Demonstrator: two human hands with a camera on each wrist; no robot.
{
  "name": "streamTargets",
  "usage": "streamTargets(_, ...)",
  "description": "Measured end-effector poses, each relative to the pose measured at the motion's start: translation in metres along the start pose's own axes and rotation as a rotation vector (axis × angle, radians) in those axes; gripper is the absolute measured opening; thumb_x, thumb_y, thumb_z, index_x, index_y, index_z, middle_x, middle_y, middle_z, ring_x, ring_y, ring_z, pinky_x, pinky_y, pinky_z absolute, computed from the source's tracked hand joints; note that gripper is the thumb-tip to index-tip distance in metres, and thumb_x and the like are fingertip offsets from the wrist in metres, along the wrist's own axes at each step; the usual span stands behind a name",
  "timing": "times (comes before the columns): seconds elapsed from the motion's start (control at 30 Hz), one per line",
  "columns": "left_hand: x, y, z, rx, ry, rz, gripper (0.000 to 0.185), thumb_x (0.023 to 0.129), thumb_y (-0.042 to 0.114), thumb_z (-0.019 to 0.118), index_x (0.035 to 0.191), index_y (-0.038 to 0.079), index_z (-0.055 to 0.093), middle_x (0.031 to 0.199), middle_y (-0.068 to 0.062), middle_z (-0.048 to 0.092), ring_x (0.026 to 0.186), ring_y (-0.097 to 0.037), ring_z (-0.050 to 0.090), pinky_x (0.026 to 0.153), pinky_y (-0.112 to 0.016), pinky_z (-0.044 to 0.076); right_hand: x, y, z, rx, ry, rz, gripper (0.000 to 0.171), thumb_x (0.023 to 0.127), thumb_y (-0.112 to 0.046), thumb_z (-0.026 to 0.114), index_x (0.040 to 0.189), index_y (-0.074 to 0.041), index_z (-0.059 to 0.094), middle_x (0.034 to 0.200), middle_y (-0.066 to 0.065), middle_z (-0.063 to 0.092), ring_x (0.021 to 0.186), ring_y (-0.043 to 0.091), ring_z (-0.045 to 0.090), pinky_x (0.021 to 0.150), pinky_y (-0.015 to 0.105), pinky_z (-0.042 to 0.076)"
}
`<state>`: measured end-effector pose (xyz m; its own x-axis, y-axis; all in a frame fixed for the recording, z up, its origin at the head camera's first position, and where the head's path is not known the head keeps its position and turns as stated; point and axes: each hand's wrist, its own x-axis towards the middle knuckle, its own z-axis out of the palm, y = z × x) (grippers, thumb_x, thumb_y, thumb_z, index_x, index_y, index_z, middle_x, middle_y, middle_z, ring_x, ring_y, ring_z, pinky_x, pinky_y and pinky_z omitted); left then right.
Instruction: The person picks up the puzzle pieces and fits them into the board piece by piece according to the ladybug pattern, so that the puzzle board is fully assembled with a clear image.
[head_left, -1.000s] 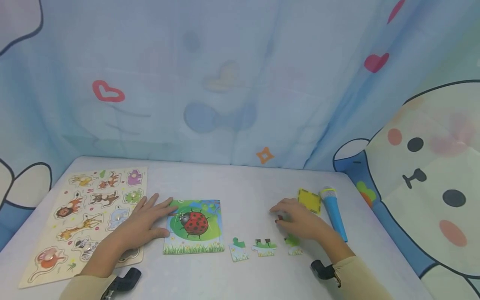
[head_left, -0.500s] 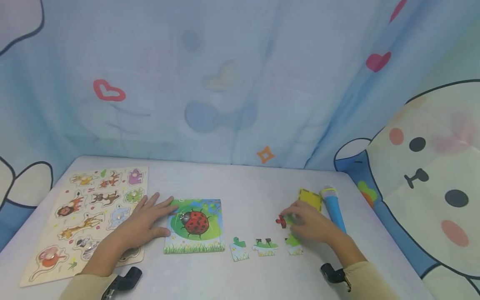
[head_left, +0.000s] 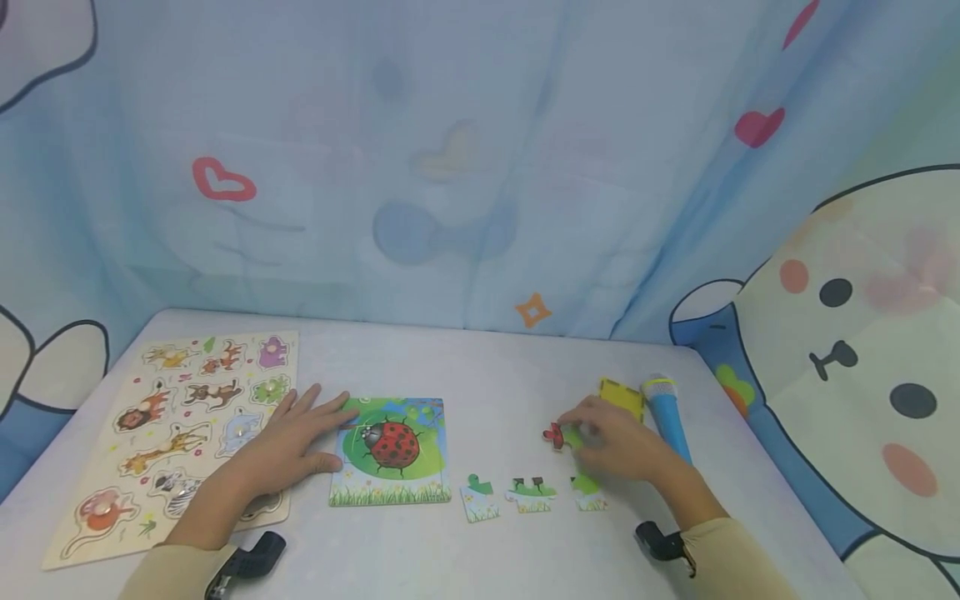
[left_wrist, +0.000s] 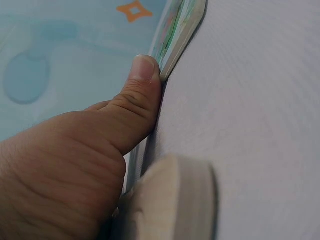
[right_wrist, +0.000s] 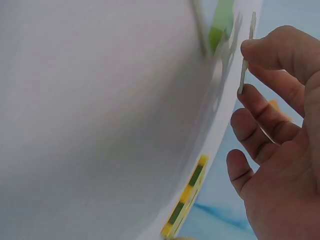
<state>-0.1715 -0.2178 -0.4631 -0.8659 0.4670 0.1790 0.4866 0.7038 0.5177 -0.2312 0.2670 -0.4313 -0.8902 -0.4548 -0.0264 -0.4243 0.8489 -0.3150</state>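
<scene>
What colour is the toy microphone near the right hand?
Blue, with a pale top; the microphone shows best in the head view.

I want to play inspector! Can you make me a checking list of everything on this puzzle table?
Surface: white table, flat.
Job's things: ladybug puzzle board; three loose pieces in a row: piece, piece, piece; a red and green piece in the right hand.
Clutter: wooden animal puzzle at the left; yellow square and blue toy microphone at the right.
Hands: left hand rests flat on the board's left edge; right hand pinches the red and green piece.
Cables: nothing seen.
Surroundings: blue cartoon curtain with hearts behind the table.
</scene>
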Motion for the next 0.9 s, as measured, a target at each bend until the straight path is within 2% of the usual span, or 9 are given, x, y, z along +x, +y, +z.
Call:
streamTargets(0.3,0.000,-0.003,0.002,0.007,0.003,0.000,0.068,0.086,0.049,0.066,0.143,0.014,0.051,0.154,-0.013,0.035,0.143,-0.049,0.009,0.114,-0.062,-0.001,0.018,-0.026,0.006,-0.002,0.014,-0.075,0.040,0.080,-0.018,0.074,0.118,-0.029,0.068,0.107,-0.015,0.056,0.091,0.009,0.052,0.079,0.030,0.050)
streamTargets(0.43,0.000,-0.004,0.003,0.004,0.005,0.003,0.068,0.086,0.048,0.066,0.143,0.014,0.051,0.154,-0.012,0.035,0.143,-0.049,0.009,0.115,-0.062,-0.001,0.026,-0.042,0.009,0.021,0.007,-0.130,0.038,0.081,-0.017,0.074,0.118,-0.026,0.069,0.106,-0.013,0.056,0.092,0.011,0.053,0.080,0.033,0.050)
streamTargets(0.7,0.001,-0.006,0.004,0.011,0.020,0.015,0.067,0.086,0.045,0.068,0.142,0.014,0.052,0.154,-0.013,0.035,0.143,-0.049,0.010,0.114,-0.063,-0.001,0.045,-0.066,0.019,0.013,-0.014,-0.206,0.038,0.081,-0.016,0.072,0.117,-0.028,0.068,0.105,-0.015,0.055,0.092,0.009,0.051,0.083,0.034,0.044)
streamTargets(0.9,0.001,-0.005,0.003,0.010,0.007,0.013,0.067,0.085,0.044,0.068,0.142,0.013,0.052,0.154,-0.014,0.035,0.142,-0.050,0.010,0.113,-0.064,-0.001,0.056,-0.088,0.022,0.024,-0.037,-0.263,0.038,0.081,-0.014,0.070,0.117,-0.026,0.069,0.103,-0.013,0.055,0.089,0.013,0.051,0.083,0.036,0.039)
